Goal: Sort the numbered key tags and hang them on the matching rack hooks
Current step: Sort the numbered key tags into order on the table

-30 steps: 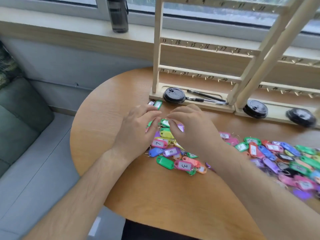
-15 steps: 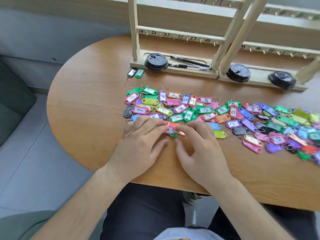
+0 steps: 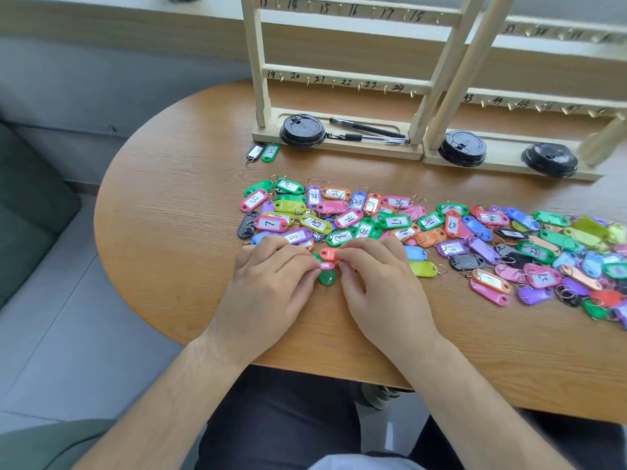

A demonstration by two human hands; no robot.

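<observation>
Pinching one pink tag (image 3: 326, 265), fingers of left hand (image 3: 271, 286) and right hand (image 3: 381, 286), tag 7 (image 3: 271, 223) beyond, rack rail (image 3: 339, 75) 19–24

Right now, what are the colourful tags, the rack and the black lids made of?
The tags look like glossy coloured plastic: they shine, and some look see-through. The rack seems to be pale bare wood, matte and unpainted. The lids look like shiny black plastic, probably.
</observation>
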